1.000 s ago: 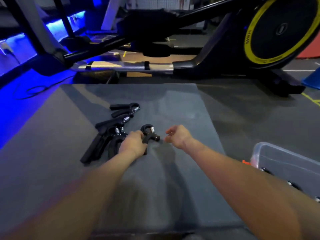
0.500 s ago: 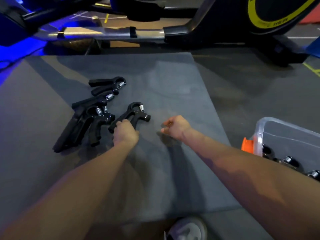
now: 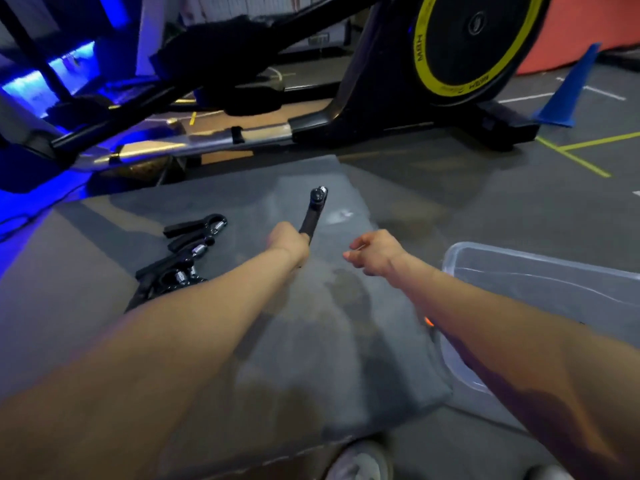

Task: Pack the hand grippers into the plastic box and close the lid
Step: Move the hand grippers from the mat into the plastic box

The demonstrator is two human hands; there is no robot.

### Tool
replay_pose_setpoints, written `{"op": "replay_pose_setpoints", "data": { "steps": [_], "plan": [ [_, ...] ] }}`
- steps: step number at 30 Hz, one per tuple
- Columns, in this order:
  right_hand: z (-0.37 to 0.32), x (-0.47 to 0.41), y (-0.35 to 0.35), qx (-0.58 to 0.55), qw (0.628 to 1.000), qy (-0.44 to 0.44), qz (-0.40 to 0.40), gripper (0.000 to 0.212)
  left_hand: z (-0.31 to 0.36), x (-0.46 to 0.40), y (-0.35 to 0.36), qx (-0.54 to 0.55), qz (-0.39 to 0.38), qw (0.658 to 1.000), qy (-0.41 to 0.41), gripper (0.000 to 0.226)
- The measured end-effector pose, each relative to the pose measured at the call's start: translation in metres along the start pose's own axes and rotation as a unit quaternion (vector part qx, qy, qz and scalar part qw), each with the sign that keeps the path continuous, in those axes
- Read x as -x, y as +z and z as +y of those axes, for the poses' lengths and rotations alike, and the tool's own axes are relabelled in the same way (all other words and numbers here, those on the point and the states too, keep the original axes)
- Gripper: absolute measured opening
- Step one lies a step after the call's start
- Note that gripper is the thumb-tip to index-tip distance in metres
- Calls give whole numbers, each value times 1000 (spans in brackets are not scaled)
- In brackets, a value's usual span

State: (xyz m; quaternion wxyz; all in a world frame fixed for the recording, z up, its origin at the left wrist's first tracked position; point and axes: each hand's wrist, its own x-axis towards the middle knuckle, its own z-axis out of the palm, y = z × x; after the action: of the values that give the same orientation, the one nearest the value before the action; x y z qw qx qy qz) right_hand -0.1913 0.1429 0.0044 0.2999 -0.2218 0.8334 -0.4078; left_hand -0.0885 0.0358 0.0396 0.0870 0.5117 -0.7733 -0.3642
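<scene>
Over the grey mat (image 3: 242,341), left hand (image 3: 289,242) grips one hand gripper (image 3: 313,214), lifted and pointing away. Right hand (image 3: 375,252) hangs loosely curled, holding nothing. Other grippers (image 3: 183,258) lie piled left; plastic box (image 3: 540,292) sits right, partly behind the right forearm. Exercise machine (image 3: 398,98) and blue cone (image 3: 568,88) stand behind.

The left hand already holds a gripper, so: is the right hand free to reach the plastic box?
Probably yes: the right hand holds nothing, and the plastic box sits open just beside it, nothing between.

Dim, blue glow left — blurred, edges warped
</scene>
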Motion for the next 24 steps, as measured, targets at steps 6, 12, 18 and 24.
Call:
{"op": "replay_pose_setpoints", "data": {
  "steps": [6,12,18,24],
  "plan": [
    [20,25,-78,-67,994,17,80,39,69,34,55,188,-103,977,-1,18],
    [59,54,-138,-65,987,41,138,38,111,89,106,262,-199,944,30,36],
    [105,84,-184,-75,980,74,168,31,131,123,154,299,-270,915,28,32],
    [148,102,-226,-56,968,116,216,19,151,155,201,281,-356,890,47,31]
  ]
}}
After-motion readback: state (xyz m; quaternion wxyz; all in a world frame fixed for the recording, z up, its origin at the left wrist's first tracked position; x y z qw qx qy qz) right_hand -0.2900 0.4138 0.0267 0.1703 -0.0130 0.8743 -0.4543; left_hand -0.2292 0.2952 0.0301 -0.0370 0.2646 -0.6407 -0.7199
